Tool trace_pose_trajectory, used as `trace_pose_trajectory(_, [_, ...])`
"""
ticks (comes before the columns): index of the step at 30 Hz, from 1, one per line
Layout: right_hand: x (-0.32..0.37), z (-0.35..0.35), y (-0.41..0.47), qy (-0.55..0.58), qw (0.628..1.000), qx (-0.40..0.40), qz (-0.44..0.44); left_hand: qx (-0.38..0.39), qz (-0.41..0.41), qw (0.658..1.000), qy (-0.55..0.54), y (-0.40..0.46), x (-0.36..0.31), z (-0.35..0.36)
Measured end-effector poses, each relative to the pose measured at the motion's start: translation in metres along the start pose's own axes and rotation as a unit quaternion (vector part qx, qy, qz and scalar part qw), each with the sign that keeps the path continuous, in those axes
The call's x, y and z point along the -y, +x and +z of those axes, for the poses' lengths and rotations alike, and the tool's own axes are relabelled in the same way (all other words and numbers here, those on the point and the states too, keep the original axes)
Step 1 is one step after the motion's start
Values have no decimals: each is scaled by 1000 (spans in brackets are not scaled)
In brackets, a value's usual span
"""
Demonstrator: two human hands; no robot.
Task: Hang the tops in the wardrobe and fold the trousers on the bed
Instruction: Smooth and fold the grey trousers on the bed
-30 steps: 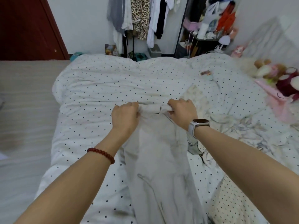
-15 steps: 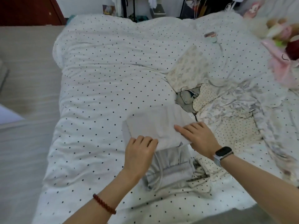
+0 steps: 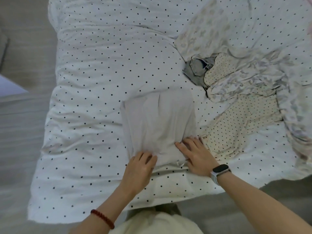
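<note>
Trousers [image 3: 158, 122], pale grey and folded into a soft, light, limp pad, lie on the near middle of the dotted bed [image 3: 104, 68]. Left hand [image 3: 140, 168] and right hand [image 3: 194, 156] rest flat, fingers loose, on the near edge. Best lifted from underneath, both sides supported, or the folds likely slump.

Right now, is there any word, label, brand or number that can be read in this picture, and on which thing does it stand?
None can be read.
Smartwatch on the right wrist: the screen is dark, no text.
Folded trousers, denim garment, polka-dot duvet: no label or print with letters shows.
</note>
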State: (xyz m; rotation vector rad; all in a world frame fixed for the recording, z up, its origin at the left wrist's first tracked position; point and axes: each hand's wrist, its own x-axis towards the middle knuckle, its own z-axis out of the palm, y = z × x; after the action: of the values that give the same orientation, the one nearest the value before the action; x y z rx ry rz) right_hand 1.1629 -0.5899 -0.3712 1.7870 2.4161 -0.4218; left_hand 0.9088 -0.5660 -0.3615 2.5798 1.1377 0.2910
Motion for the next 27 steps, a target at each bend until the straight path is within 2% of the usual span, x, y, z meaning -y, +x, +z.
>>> trace_pose_trajectory(2, [-1, 0, -2, 24, 999, -29, 1, 19, 10, 1000, -5, -3, 0, -1])
trace_pose_trajectory(3, [0, -2, -2, 38, 997, -68, 9, 20, 3, 1000, -15, -2, -2, -5])
trace_pose_trajectory(6, [0, -24, 27, 61, 976, -205, 49, -51, -46, 997, -28, 34, -1, -23])
trace_pose_trajectory(8, [1, -39, 61, 37, 964, -249, 85, -92, -98, 991, 10, 73, 7, -29])
trace_pose_trajectory(10, [-1, -50, 100, 2, 965, -238, 111, -79, -152, 984, 45, 118, 22, -33])
trace_pose_trajectory(14, [-11, -50, 153, -28, 977, -167, 131, 72, -237, 968, 35, 172, 57, -30])
trace_pose_trajectory(15, [-15, -45, 159, -23, 979, -145, 140, 78, -243, 966, 42, 177, 69, -21])
trace_pose_trajectory(20, [-27, -23, 152, 49, 978, -64, 191, -3, -205, 975, 86, 164, 109, -2])
trace_pose_trajectory(24, [-40, -15, 135, 212, 934, 1, 287, -23, -319, 947, -10, 160, 106, -7])
trace_pose_trajectory(26, [-41, -19, 127, 304, 906, -19, 293, -74, -373, 921, -86, 161, 103, -8])
trace_pose_trajectory(27, [-39, -22, 124, 346, 890, -42, 296, -101, -404, 896, -156, 160, 101, -10])
